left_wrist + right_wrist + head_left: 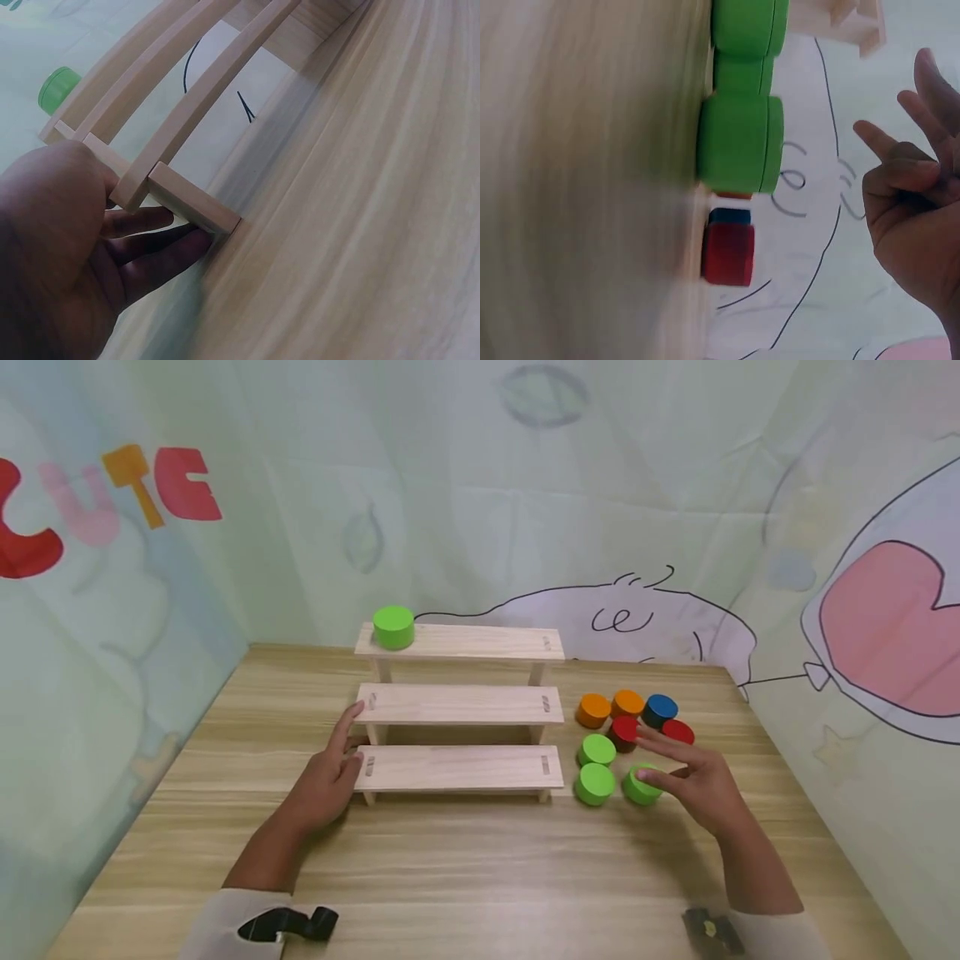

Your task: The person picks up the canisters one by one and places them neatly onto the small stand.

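A three-step wooden stand stands mid-table with a green cylinder block on its top step, at the left end. My left hand rests against the stand's left side, its fingers reaching along the step ends. Seen from the left wrist, these fingers lie beside the stand's leg. Over the blocks to the right hovers my right hand, fingers spread and holding nothing. Its thumb overlaps a green block in the head view; the right wrist view shows the hand apart from the green blocks.
Two more green blocks sit right of the stand. Behind them are orange blocks, a blue block and red blocks. A printed cloth backdrop rises behind the wood-grain table.
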`<state>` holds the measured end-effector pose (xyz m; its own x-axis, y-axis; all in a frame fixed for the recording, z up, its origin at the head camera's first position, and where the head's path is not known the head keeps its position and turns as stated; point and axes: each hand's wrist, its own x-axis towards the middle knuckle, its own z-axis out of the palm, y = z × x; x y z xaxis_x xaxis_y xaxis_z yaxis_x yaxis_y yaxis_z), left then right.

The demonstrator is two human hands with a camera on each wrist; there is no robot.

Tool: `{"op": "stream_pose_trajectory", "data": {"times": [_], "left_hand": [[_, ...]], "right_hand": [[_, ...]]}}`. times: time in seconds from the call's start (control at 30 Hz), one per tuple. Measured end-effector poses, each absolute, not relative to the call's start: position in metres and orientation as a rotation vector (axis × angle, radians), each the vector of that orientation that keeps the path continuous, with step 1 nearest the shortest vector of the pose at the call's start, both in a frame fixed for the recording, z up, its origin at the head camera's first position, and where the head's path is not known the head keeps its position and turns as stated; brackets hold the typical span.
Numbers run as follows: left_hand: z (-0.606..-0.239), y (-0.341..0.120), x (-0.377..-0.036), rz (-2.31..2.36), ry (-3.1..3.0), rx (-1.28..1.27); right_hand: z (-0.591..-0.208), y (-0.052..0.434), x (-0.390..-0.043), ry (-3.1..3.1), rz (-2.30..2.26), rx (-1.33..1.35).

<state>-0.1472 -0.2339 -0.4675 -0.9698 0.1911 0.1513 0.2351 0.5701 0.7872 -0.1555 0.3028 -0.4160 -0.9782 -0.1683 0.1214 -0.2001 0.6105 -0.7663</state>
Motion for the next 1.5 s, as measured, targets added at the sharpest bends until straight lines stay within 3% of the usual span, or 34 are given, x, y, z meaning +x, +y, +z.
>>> {"op": "stream_pose_trajectory", "data": {"times": [0.33,1.07,1.5], "left_hand": [[-0.468,-0.233,-0.149,-1.38,-2.736,-0.37],[-0.473,-0.236,-0.149,-1.375,-2.748,-0.374],[-0.467,-0.234,-0.147,-1.391,-2.752,-0.364]], "right_hand": [[-0.427,0.331,-0.161,-2.87,1.536,0.101],[-0.46,0.355,-0.175,-2.961,1.711,0.292],[-0.464,0.357,-0.176,-3.028,1.708,0.149]]}}
